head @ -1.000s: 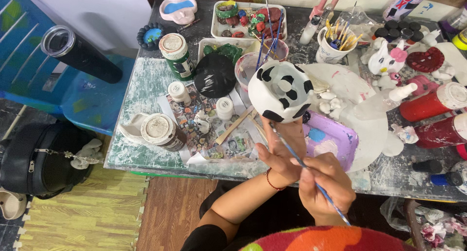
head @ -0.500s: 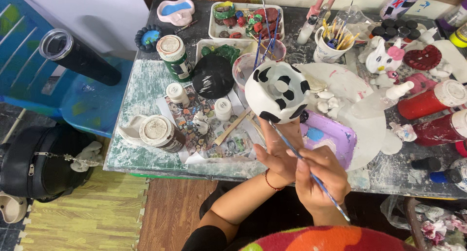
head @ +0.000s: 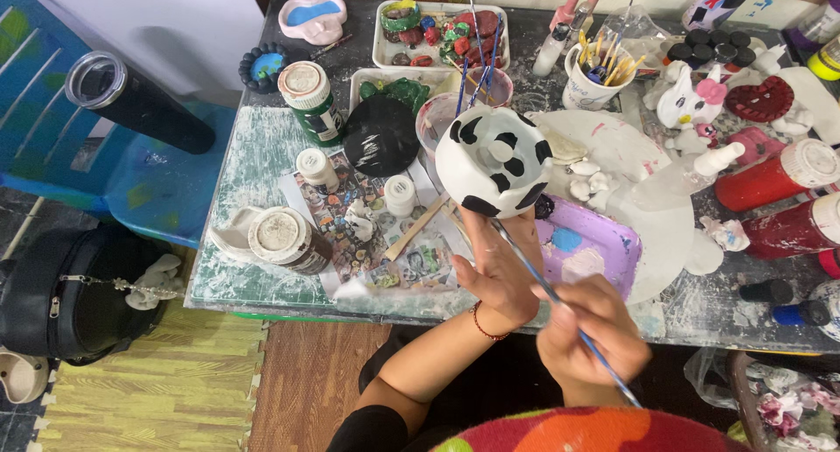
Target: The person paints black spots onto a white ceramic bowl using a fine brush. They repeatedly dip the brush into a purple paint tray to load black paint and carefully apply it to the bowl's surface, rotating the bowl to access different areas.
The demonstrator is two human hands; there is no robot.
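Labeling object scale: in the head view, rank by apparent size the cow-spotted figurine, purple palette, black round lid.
1. cow-spotted figurine, held up in the left hand, so nearer the camera
2. purple palette, partly hidden
3. black round lid
The first two look alike in size.

My left-hand fingers vanish behind the cow-spotted figurine, and the paintbrush handle's end is hidden below my right hand.

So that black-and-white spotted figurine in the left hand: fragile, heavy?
The spotted figurine looks like hollow painted plaster, so probably light but brittle. The left hand grips only its base, so it may tip. Fresh paint could be slippery.
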